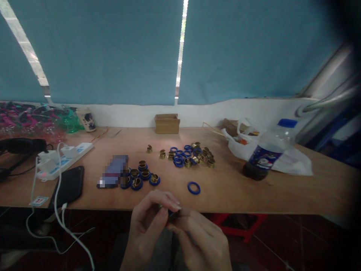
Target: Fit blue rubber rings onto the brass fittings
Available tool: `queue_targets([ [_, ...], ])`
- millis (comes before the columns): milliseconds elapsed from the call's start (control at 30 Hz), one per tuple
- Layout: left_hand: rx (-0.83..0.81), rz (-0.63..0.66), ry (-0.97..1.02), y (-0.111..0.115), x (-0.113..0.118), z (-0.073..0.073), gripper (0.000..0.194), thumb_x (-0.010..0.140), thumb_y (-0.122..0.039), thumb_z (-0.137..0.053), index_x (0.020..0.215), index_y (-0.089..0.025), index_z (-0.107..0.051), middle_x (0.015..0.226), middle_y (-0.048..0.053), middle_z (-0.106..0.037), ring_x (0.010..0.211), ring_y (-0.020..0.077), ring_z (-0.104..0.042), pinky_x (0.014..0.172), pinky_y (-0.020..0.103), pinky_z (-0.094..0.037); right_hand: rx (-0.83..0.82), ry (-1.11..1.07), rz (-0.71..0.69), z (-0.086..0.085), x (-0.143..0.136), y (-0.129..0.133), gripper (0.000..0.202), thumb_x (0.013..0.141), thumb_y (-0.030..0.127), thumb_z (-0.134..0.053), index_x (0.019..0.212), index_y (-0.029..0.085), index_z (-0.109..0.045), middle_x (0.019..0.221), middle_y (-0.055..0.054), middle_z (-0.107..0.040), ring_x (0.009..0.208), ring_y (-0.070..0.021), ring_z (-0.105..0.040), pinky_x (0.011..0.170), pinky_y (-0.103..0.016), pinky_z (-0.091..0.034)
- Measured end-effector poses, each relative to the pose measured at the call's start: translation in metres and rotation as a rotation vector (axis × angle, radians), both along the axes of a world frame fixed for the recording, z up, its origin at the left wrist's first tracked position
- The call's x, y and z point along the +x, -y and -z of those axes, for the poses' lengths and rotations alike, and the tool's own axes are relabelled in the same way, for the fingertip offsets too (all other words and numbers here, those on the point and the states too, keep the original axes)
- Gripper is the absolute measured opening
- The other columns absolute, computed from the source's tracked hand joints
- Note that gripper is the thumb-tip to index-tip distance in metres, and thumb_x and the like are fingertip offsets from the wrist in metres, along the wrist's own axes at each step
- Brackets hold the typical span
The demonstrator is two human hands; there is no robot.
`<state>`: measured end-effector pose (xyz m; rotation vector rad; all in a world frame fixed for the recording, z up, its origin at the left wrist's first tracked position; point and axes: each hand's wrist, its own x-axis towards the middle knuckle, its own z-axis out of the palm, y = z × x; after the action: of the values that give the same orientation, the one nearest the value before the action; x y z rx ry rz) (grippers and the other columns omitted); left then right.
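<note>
In front of the table's near edge, my left hand (149,226) and my right hand (200,237) meet with fingers closed on a small brass piece with a blue ring (172,214). Fingers cover most of it. Beyond them on the table lies a single blue ring (194,188). To the left sits a cluster of brass pieces with blue rings around their bases (137,183). Farther back, loose blue rings (178,161) are heaped beside bare brass pieces (210,162), with a few brass pieces (162,154) standing apart.
A phone with a blurred screen (114,171), a black phone (67,184) and a white power strip (70,160) with cables lie left. An open cardboard box (167,124) stands at the back. A tilted cola bottle (265,154) and a white plastic bag (293,162) are right.
</note>
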<state>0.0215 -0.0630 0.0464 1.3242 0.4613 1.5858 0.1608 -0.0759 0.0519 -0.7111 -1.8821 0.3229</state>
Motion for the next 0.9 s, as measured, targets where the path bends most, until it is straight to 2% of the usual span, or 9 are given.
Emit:
queue_targets([
  [233, -0.063, -0.013, 0.064, -0.001, 0.0, 0.001, 0.017, 0.093, -0.018, -0.057, 0.091, -0.022, -0.073, 0.086, 0.004, -0.069, 0.091, 0.0192, -0.062, 0.083, 0.029, -0.049, -0.033, 0.036, 0.05, -0.004, -0.004, -0.001, 0.021, 0.091, 0.006, -0.051, 0.083, 0.019, -0.066, 0.075, -0.003, -0.068, 0.073, -0.0162, -0.067, 0.066, -0.025, -0.056],
  [367, -0.188, -0.031, 0.214, 0.001, 0.004, -0.004, 0.01, 0.088, -0.022, -0.065, 0.083, -0.021, -0.074, 0.08, 0.003, -0.069, 0.088, 0.0188, -0.064, 0.081, 0.028, -0.051, -0.04, 0.078, 0.082, -0.004, -0.006, 0.001, 0.02, 0.091, 0.008, -0.053, 0.079, 0.019, -0.065, 0.072, -0.003, -0.067, 0.068, -0.0165, -0.065, 0.062, -0.026, -0.055],
  [467, -0.298, 0.008, 0.367, 0.003, 0.008, -0.009, 0.002, 0.08, -0.022, -0.074, 0.08, -0.021, -0.072, 0.077, 0.001, -0.067, 0.087, 0.019, -0.066, 0.082, 0.03, -0.053, -0.017, 0.031, 0.097, -0.006, -0.008, 0.002, 0.014, 0.089, 0.007, -0.058, 0.085, 0.019, -0.065, 0.076, -0.003, -0.067, 0.07, -0.0167, -0.065, 0.063, -0.026, -0.055],
  [600, -0.398, 0.03, 0.503, 0.005, 0.013, -0.009, 0.013, 0.073, -0.021, -0.079, 0.077, -0.022, -0.066, 0.075, -0.002, -0.061, 0.091, 0.0201, -0.066, 0.092, 0.036, -0.051, -0.005, -0.049, 0.092, -0.009, -0.008, 0.002, 0.018, 0.087, 0.004, -0.061, 0.093, 0.021, -0.064, 0.082, -0.002, -0.068, 0.074, -0.0149, -0.066, 0.068, -0.024, -0.055],
  [733, -0.345, 0.009, 0.511, -0.001, 0.012, 0.001, 0.016, 0.074, -0.023, -0.078, 0.075, -0.023, -0.063, 0.073, -0.001, -0.059, 0.09, 0.0209, -0.067, 0.09, 0.037, -0.053, -0.091, -0.152, 0.077, -0.008, -0.007, 0.002, 0.023, 0.085, 0.004, -0.061, 0.099, 0.023, -0.059, 0.085, 0.0, -0.068, 0.076, -0.0132, -0.067, 0.071, -0.02, -0.055],
  [833, -0.25, 0.066, 0.522, -0.012, 0.008, 0.013, 0.017, 0.072, -0.024, -0.08, 0.071, -0.025, -0.063, 0.069, -0.002, -0.06, 0.086, 0.019, -0.068, 0.085, 0.033, -0.055, -0.165, -0.243, 0.092, -0.005, -0.008, 0.004, 0.026, 0.085, 0.005, -0.06, 0.102, 0.024, -0.058, 0.082, 0.002, -0.065, 0.073, -0.0126, -0.067, 0.07, -0.02, -0.055],
  [900, -0.226, 0.115, 0.525, -0.017, 0.005, 0.019, 0.016, 0.072, -0.023, -0.08, 0.07, -0.026, -0.064, 0.068, -0.003, -0.061, 0.088, 0.017, -0.068, 0.087, 0.031, -0.055, -0.205, -0.269, 0.092, -0.005, -0.009, 0.004, 0.027, 0.086, 0.005, -0.058, 0.105, 0.024, -0.059, 0.083, 0.001, -0.066, 0.075, -0.0129, -0.067, 0.071, -0.02, -0.055],
])
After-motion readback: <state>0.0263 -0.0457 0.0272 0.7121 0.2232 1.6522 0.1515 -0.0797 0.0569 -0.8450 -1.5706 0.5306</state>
